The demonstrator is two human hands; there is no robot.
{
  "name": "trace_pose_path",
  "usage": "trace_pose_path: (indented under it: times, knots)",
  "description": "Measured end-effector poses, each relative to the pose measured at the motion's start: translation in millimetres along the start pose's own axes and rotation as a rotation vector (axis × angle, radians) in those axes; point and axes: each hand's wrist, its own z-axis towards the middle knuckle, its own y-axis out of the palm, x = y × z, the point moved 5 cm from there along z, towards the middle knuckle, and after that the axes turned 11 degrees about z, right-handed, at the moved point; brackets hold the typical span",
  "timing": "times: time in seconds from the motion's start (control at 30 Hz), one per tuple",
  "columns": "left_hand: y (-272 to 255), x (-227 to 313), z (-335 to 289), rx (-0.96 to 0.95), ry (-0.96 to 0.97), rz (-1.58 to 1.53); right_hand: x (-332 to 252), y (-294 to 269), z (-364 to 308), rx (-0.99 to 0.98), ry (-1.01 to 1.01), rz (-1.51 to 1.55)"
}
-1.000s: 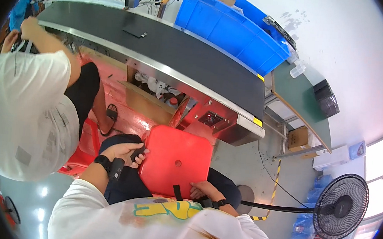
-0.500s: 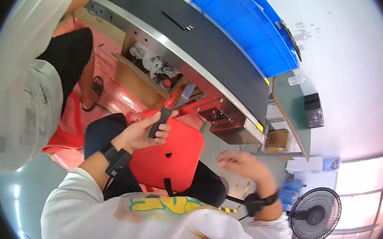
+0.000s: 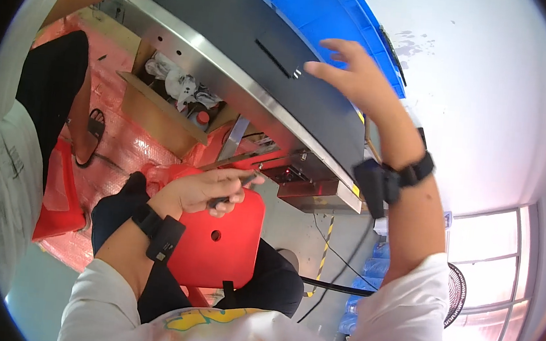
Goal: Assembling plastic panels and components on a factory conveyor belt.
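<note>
My left hand (image 3: 200, 191) is closed around a small dark, oblong object (image 3: 219, 202), held above the red plastic stool (image 3: 241, 233) between my legs. Fingers cover much of that object, so its kind does not show. My right hand (image 3: 359, 80) reaches out over the dark conveyor belt (image 3: 215, 16) with thumb and fingers apart and nothing between them. Just left of its thumb tip, a thin black strip-shaped piece (image 3: 273, 57) with small white marks at one end lies on the belt.
A large blue crate (image 3: 306, 11) stands beyond the belt. Below the metal frame (image 3: 223, 69) is an open cardboard box (image 3: 154, 118) holding plastic bags and a red-capped bottle. A person in a white top (image 3: 3, 179) sits close on the left. At right are a fan (image 3: 455, 295) and blue bottles (image 3: 375, 267).
My right hand has swung forward and up from beside the stool to above the belt. The dark object stays in my left hand, now turned more within the fingers. My view has shifted to the right.
</note>
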Motion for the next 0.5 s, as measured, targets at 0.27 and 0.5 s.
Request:
trace_pose_path:
  times: [0.27, 0.5]
  knots:
    - [-36, -25, 10, 0.305, -0.113, 0.352, 55, 38, 26, -0.355, 0.185, 0.091]
    - [-26, -8, 5, 0.229, -0.071, 0.163, 29, 32, -8, -0.192, 0.124, -0.205]
